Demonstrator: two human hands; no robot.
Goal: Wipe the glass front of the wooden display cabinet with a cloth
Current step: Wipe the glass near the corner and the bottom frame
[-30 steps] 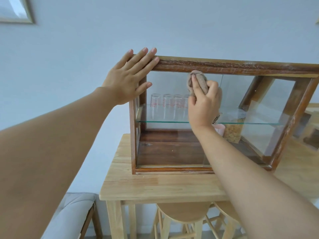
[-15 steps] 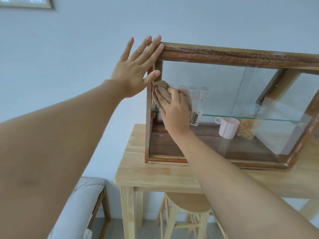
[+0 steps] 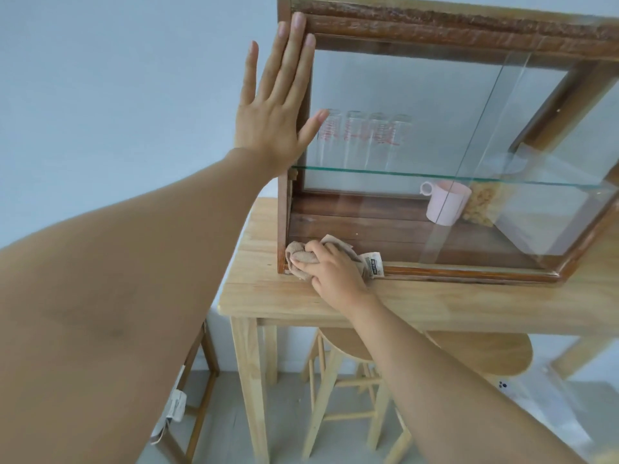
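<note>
Bracing the cabinet [image 3: 435,26] frame's left post, the left hand [image 3: 273,118] stays flat, fingers spread; the right hand [image 3: 330,267] has dropped to the glass's bottom-left corner, clutching the cloth [image 3: 301,256] above the worktop [image 3: 418,301]. Pink cup [image 3: 443,204] inside.

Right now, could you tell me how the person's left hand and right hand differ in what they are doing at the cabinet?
The left hand is open and flat, fingers spread, against the upper left corner of the cabinet; the right hand is curled around the cloth. The left hand sits high on the frame and holds nothing, while the right hand presses the cloth at the bottom left corner of the glass front. Both touch the cabinet's left side.
</note>
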